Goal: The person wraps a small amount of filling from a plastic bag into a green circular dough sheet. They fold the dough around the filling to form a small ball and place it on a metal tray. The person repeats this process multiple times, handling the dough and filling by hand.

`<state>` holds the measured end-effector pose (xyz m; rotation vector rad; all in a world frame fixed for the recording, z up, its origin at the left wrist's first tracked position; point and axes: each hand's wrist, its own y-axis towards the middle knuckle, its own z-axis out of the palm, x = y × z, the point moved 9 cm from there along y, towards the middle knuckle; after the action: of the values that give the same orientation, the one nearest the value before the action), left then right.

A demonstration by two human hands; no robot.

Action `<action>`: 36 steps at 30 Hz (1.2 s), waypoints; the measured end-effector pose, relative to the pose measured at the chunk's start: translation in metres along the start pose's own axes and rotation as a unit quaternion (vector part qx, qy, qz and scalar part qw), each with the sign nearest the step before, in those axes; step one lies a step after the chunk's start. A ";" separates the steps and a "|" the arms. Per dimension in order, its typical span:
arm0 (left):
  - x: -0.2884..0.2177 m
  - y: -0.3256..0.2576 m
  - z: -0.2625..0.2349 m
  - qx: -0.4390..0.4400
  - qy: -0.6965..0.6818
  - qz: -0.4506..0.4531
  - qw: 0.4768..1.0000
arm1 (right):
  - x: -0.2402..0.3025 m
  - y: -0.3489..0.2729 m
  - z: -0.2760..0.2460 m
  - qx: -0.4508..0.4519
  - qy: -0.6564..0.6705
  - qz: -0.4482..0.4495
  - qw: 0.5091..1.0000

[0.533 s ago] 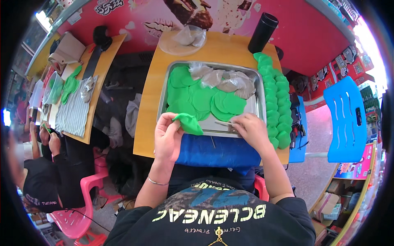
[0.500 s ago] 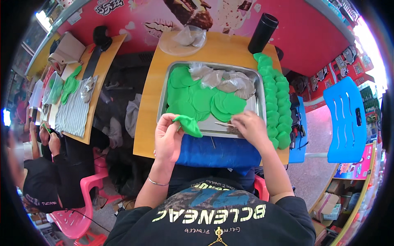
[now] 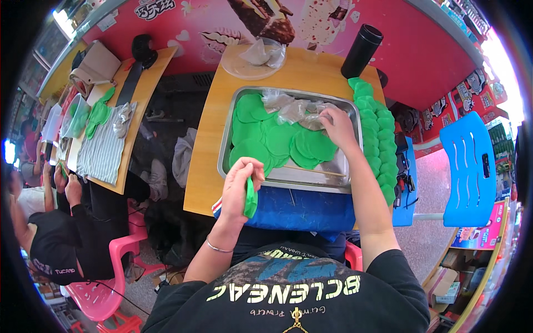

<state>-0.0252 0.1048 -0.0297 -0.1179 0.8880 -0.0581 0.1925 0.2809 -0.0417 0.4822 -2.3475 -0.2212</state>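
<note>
Clasps a folded green piece (image 3: 251,200) in the left hand (image 3: 236,186), just before the near edge of a metal tray (image 3: 340,164), toward its left. Displays the right hand (image 3: 338,127), well apart from the left, at brownish plastic bags (image 3: 290,109) in the tray's far right part; cannot tell whether closed on one. Includes overlapping green discs (image 3: 251,133) and a thin stick (image 3: 314,171), lying in the tray.

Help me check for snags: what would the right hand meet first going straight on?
The right hand would likely meet the bags in the tray first; whether it touches them now is unclear.
</note>
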 end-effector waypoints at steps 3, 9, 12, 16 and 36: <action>0.010 0.003 0.008 -0.005 0.071 -0.005 0.997 | 0.023 -0.013 -0.010 -0.036 0.041 -0.061 0.997; 0.015 0.012 0.043 0.015 0.282 0.075 0.956 | 0.085 -0.057 -0.020 0.082 0.317 0.058 0.943; 0.030 0.013 0.061 0.114 0.347 0.066 0.928 | 0.111 -0.072 -0.021 0.174 0.323 0.056 0.928; 0.046 0.008 0.076 0.204 0.278 0.009 0.939 | 0.133 -0.079 -0.040 0.172 0.406 0.052 0.896; 0.060 -0.006 0.064 0.088 -0.023 -0.122 0.988 | 0.120 -0.119 -0.039 0.035 0.310 0.087 0.946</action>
<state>0.0626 0.0981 -0.0350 -0.0614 0.8146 -0.3605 0.1719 0.1231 0.0264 0.3135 -1.7663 0.0925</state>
